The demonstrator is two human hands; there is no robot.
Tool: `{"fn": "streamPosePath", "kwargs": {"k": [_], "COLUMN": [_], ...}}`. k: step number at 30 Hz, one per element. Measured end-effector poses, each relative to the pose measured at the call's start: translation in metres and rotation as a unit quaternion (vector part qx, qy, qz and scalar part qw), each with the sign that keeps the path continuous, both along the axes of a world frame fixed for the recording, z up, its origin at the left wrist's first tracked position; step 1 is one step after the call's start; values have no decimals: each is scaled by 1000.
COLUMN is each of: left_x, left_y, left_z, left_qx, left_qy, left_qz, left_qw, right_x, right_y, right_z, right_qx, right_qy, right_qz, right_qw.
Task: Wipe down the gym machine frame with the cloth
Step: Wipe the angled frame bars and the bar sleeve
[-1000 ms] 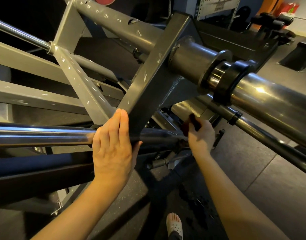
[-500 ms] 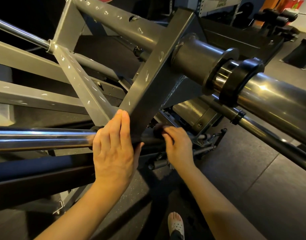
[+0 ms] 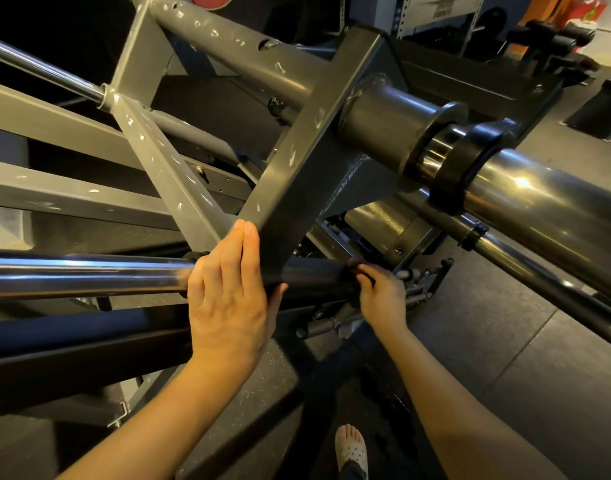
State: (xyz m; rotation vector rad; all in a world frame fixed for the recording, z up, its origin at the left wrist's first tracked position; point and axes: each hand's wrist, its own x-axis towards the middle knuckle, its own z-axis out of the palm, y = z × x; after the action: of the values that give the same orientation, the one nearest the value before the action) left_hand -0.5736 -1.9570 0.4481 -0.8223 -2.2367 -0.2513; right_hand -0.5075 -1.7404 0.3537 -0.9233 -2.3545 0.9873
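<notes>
left hand [image 3: 228,299] lies flat on the lower end of the slanted grey frame bar [image 3: 307,161], fingers straight and together, thumb tucked under its edge; it grips nothing. right hand [image 3: 383,296] just to the right, fingers curled round a dark cloth [image 3: 353,268]. only a small wad shows at the fingertips, pressed on the dark tube [image 3: 314,275] that continues the chrome bar [image 3: 89,275] at left. near: rubber floor [image 3: 505,358], one foot in a perforated shoe [image 3: 351,448].
</notes>
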Motion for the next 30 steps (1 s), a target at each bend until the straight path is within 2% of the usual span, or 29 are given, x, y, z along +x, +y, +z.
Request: {"fn": "streamPosePath", "kwargs": {"k": [2,6,11,13,17,20,22,23,27,30], "left_x": [0,0,2,3,15,37,50,52,31,14], "left_y": [0,1,3,3,1,5,15,22,60,83], "left_z": [0,-1,-1,1,4,-7,-21,-29,-61,-83], "left_qx": [-2,1,1,-5,7,14,-27,-57,-166,-186], "left_qy": [1,5,-14,-20,-35,-16,-24,-40,-100,-101], "left_qz": [-1,-1,6,10,-10,-68,-110,-127,-126,-86], "left_qw": [1000,1000,1000,1000,999,997,993,989,973,974], "right_x": [-4,-2,-10,-23,-20,-20,-19,-16,-5,-13], "right_y": [-14,-49,12,1,-29,14,44,54,69,71], "right_z": [8,14,-9,4,20,7,2,-1,-10,-21], "right_qx": [11,55,35,38,59,40,35,54,71,11], "right_qy": [6,99,-39,-28,63,-37,-107,-107,-29,-12], "right_qz": [4,71,-2,15,90,82,75,59,-34,-50], "right_qw": [1000,991,999,999,992,995,991,991,996,999]}}
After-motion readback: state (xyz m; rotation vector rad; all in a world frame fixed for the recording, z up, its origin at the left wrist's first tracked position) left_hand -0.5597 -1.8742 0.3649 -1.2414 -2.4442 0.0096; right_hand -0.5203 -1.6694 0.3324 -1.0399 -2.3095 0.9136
